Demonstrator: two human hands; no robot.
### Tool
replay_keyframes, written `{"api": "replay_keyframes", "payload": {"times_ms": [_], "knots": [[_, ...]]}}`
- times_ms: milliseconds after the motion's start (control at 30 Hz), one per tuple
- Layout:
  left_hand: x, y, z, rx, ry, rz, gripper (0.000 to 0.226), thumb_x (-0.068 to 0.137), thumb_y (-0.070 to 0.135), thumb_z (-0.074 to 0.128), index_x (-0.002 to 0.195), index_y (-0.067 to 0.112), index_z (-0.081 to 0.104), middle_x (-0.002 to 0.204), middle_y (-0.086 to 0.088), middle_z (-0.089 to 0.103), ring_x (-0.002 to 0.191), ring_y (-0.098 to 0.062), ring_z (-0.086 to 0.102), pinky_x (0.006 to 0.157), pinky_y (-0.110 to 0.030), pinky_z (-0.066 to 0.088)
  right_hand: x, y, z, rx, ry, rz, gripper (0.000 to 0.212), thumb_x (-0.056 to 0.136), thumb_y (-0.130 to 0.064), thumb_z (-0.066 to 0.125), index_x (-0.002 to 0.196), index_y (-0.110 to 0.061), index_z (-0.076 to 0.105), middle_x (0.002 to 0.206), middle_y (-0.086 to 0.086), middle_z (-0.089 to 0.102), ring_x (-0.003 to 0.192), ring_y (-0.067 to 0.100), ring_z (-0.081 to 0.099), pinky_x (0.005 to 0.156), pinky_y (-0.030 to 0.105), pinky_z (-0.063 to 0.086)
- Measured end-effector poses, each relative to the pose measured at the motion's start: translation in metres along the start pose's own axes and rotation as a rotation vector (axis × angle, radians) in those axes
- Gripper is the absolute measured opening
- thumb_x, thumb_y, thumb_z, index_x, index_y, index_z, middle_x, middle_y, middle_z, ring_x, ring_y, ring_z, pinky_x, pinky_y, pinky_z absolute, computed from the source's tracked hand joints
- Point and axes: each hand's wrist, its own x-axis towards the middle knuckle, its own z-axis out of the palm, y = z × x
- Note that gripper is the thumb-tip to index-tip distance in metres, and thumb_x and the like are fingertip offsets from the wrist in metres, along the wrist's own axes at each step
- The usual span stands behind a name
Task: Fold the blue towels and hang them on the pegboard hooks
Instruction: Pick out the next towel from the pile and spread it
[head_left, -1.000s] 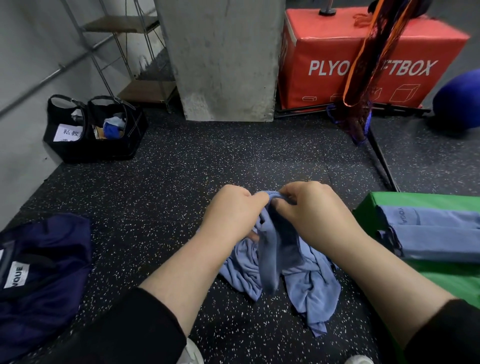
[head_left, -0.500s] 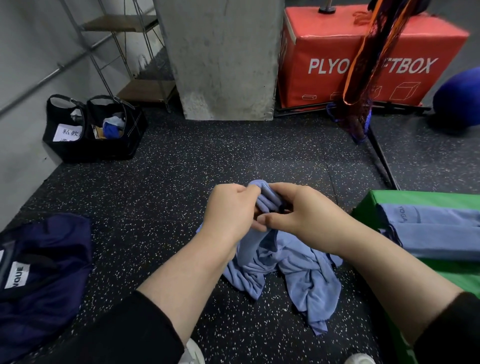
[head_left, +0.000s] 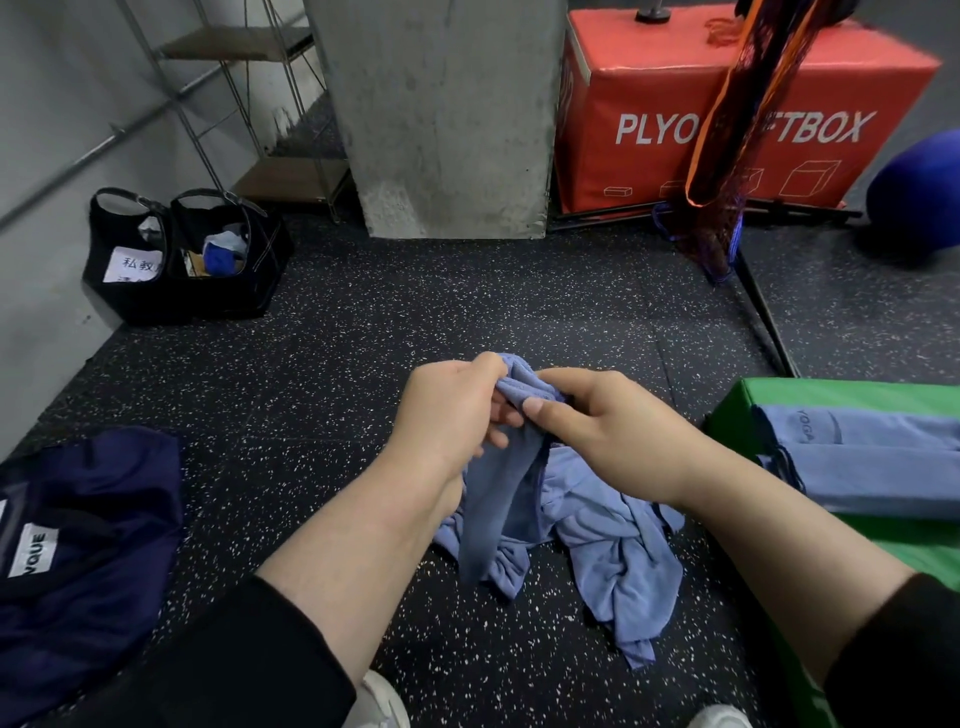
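A crumpled blue towel (head_left: 597, 530) lies on the speckled black floor in front of me, its top edge lifted. My left hand (head_left: 452, 410) grips that raised edge from the left. My right hand (head_left: 597, 421) pinches the same edge from the right, thumb on the cloth, and the two hands touch. The rest of the towel hangs down and bunches on the floor. Two folded blue towels (head_left: 872, 457) lie on a green box (head_left: 831, 389) at the right. No pegboard or hooks are in view.
A dark navy bag (head_left: 83, 561) lies at the left. Two black baskets (head_left: 182, 254) stand by the wall, a concrete pillar (head_left: 441, 114) and a red plyo box (head_left: 727, 114) behind. An orange-black net (head_left: 737, 130) hangs at upper right, a blue ball (head_left: 919, 192) beyond.
Both hands have worked along the towel's top edge and lifted it a little; the grip shifted from closed fists to a pinch with my right thumb on the cloth.
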Motion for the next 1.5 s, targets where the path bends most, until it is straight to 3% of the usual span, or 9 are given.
{"api": "replay_keyframes", "payload": {"times_ms": [133,233,333,567,767,1000,1233,1400,1500], "knots": [[-0.001,0.003,0.0,0.005,-0.008,0.049,0.027,0.095,0.025,0.051,0.084,0.009,0.069,0.07,-0.003,0.07,0.06,-0.019,0.057,0.058,-0.03,0.039,0.002,0.001,0.0,-0.098,0.167,0.027,0.006,0.095,-0.021,0.062,0.093,-0.018,0.067,0.079,0.011,0.066,0.061,0.009,0.047,0.062,0.037,0.045],[0.008,-0.002,-0.006,0.13,0.063,0.236,0.016,0.092,0.034,0.061,0.096,0.018,0.064,0.088,0.004,0.07,0.081,-0.016,0.064,0.074,-0.036,0.05,0.004,0.001,-0.008,-0.052,0.292,0.042,0.01,0.093,-0.02,0.057,0.089,-0.017,0.066,0.077,0.012,0.065,0.065,0.02,0.055,0.069,0.043,0.053],[0.015,-0.012,-0.011,0.256,-0.238,0.255,0.048,0.076,0.049,0.074,0.12,0.031,0.064,0.112,0.012,0.073,0.109,-0.009,0.067,0.099,-0.04,0.053,0.005,-0.004,-0.018,0.162,0.291,0.039,0.017,0.086,-0.026,0.053,0.093,-0.02,0.068,0.083,0.017,0.065,0.072,0.026,0.056,0.08,0.062,0.054],[0.007,-0.022,-0.005,0.11,-0.374,0.255,0.045,0.081,0.023,0.082,0.122,0.02,0.064,0.114,0.0,0.076,0.11,-0.02,0.07,0.101,-0.052,0.053,-0.005,-0.017,-0.034,0.168,0.251,-0.01,0.014,0.087,-0.028,0.076,0.092,-0.017,0.069,0.077,-0.002,0.065,0.072,0.008,0.052,0.07,0.035,0.044],[-0.004,-0.03,-0.005,0.179,-0.421,0.163,0.053,0.073,0.019,0.089,0.121,0.019,0.066,0.112,0.003,0.077,0.107,-0.018,0.072,0.101,-0.051,0.053,-0.009,-0.018,-0.051,0.548,0.364,0.059,0.008,0.097,-0.015,0.064,0.097,-0.017,0.072,0.09,0.006,0.065,0.085,0.018,0.06,0.076,0.039,0.052],[-0.014,-0.045,-0.021,0.372,-0.507,-0.032,0.027,0.086,0.013,0.077,0.113,0.015,0.072,0.103,0.0,0.079,0.098,-0.019,0.075,0.098,-0.043,0.056,-0.013,0.011,-0.063,0.752,0.492,0.222,0.02,0.101,-0.015,0.058,0.119,-0.009,0.066,0.105,0.009,0.067,0.096,0.022,0.064,0.078,0.04,0.056],[-0.012,-0.059,-0.044,0.436,-0.445,-0.052,0.035,0.071,0.038,0.077,0.102,0.022,0.073,0.102,-0.014,0.077,0.082,-0.023,0.07,0.086,-0.043,0.052,-0.019,0.04,-0.071,0.785,0.538,0.303,0.02,0.104,-0.019,0.055,0.119,-0.011,0.064,0.111,0.01,0.066,0.103,0.028,0.064,0.093,0.047,0.055],[-0.007,-0.057,-0.056,0.4,-0.359,-0.045,0.029,0.085,0.027,0.073,0.093,0.001,0.064,0.078,-0.01,0.066,0.067,-0.021,0.063,0.076,-0.039,0.05,-0.021,0.067,-0.069,0.801,0.571,0.413,0.017,0.102,-0.013,0.056,0.116,-0.004,0.063,0.108,0.017,0.064,0.093,0.026,0.065,0.073,0.036,0.059],[-0.008,-0.055,-0.058,0.384,-0.346,-0.05,0.016,0.087,0.025,0.074,0.079,0.018,0.062,0.071,-0.004,0.058,0.064,-0.017,0.053,0.071,-0.033,0.037,-0.02,0.079,-0.069,0.82,0.583,0.448,0.008,0.101,-0.01,0.057,0.103,-0.007,0.064,0.099,0.017,0.064,0.082,0.022,0.064,0.06,0.03,0.06]]}}
